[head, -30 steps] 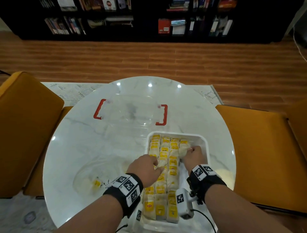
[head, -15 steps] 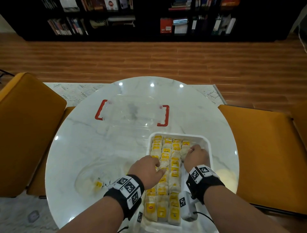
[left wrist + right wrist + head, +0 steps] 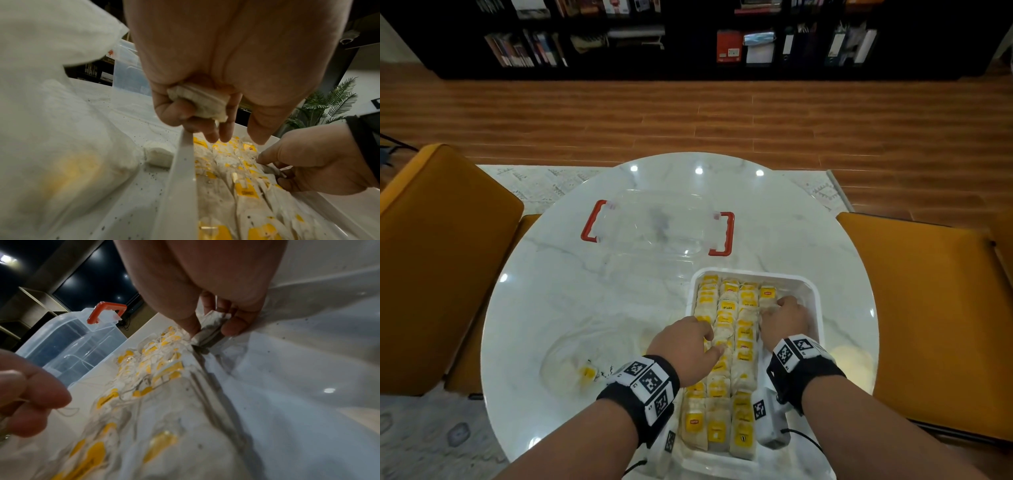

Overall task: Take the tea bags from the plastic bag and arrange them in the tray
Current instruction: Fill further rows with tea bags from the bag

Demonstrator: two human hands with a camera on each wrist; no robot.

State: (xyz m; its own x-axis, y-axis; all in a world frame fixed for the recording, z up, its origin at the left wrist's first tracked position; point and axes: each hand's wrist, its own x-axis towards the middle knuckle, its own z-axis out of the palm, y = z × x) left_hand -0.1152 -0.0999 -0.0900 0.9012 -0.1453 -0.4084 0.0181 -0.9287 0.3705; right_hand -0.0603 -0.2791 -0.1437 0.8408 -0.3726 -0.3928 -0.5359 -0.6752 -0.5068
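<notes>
Change: vs approx 1 s earlier, right hand point(image 3: 786, 317) sat a bit nearer in the tray point(image 3: 815, 301), sliding back along the 4th row; left hand point(image 3: 685, 346) barely shifted.
Meaning: prob. the 4th row was being filled; 3 rows looked full, so task seemed well along.
Left hand: fingers curled, a small wad of tea bags point(image 3: 198, 101) held in the palm, over the tray's left rim.
Right hand: thumb + fingers pinched a bag point(image 3: 211, 332) on edge, by the tray's right wall, far half.
Tea bags: most lay in rows in the tray point(image 3: 726, 346); one loose bag point(image 3: 158, 156) on the counter point(image 3: 592, 301) just left of the tray.
Plastic bag: point(image 3: 582, 359) left of tray, nearly flat, a yellow tag or two inside.
Materials: bags soft, pale paper, pillow-shaped, yellow tags + thin strings; tray white hard plastic, rectangular, rounded corners; bag thin clear film, crinkled; counter round, glossy marble-look.
Beyond tray: clear tub point(image 3: 654, 226), red handles.
</notes>
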